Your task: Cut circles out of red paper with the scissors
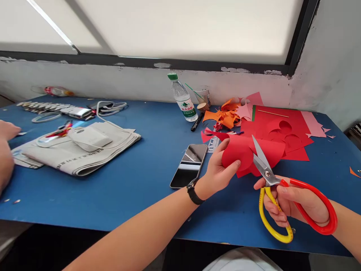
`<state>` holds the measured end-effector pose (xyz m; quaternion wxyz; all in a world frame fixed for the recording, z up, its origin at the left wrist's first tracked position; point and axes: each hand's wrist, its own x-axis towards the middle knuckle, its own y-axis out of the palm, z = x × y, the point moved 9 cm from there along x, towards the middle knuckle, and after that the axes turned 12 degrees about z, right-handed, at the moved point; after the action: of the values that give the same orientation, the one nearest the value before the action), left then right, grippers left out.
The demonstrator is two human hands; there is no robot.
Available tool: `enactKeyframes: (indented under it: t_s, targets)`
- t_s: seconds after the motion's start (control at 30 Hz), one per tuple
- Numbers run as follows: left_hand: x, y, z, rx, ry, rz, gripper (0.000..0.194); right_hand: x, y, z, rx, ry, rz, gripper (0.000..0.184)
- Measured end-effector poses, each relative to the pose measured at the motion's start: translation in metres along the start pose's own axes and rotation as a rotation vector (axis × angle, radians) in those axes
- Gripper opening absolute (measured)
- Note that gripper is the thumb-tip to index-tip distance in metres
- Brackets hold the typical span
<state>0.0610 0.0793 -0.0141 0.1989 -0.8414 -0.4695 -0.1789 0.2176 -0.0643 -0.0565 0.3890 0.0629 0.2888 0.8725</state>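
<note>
So the left hand (221,169) has a piece of red paper (239,150) pinched between thumb and fingers, and the paper sits right at the fingertips, curling off to the right toward the scissors. The right hand (293,201) is in the handles of some big scissors (267,174) (1 red loop, 1 yellow, pretty loud combo), and their 2 blades are spread apart at the paper's edge. So the paper lies between the 2 hands, above and left of the right one, held up over the blue worktop (152,150)

Just left of the left hand there's a phone (189,165) lying flat, and past it a water bottle (184,98) with a green cap stands near the wall, black marker (196,122) beside it. Behind the held paper there's a pile of orange scraps (225,114), plus flat red sheets (282,130) with round cuts in them and a thin stick (273,113) on top. Way over left is a folded newspaper (81,150) with a white charger (91,138) and its cable on it, and another person's hand (9,130) at the far edge
</note>
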Motion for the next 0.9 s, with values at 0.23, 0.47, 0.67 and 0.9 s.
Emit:
enactKeyframes:
  t_s: [0.23,0.47,0.67,0.9]
  targets:
    - [-0.004,0.01,0.013,0.001,-0.032,0.02,0.017,-0.01,-0.04,0.019,-0.507,0.063,-0.206,0.066]
    - [0.011,0.022,-0.001,-0.072,-0.107,0.143,0.025,-0.028,-0.041,0.037,-0.783,0.128,-0.312,0.069]
    - [-0.013,0.045,0.025,-0.239,-0.276,0.287,0.047,-0.026,-0.038,0.032,-0.882,0.12,-0.244,0.062]
    - [-0.021,0.04,0.028,-0.304,-0.284,0.25,0.024,-0.042,-0.032,0.047,-0.921,0.069,-0.168,0.059]
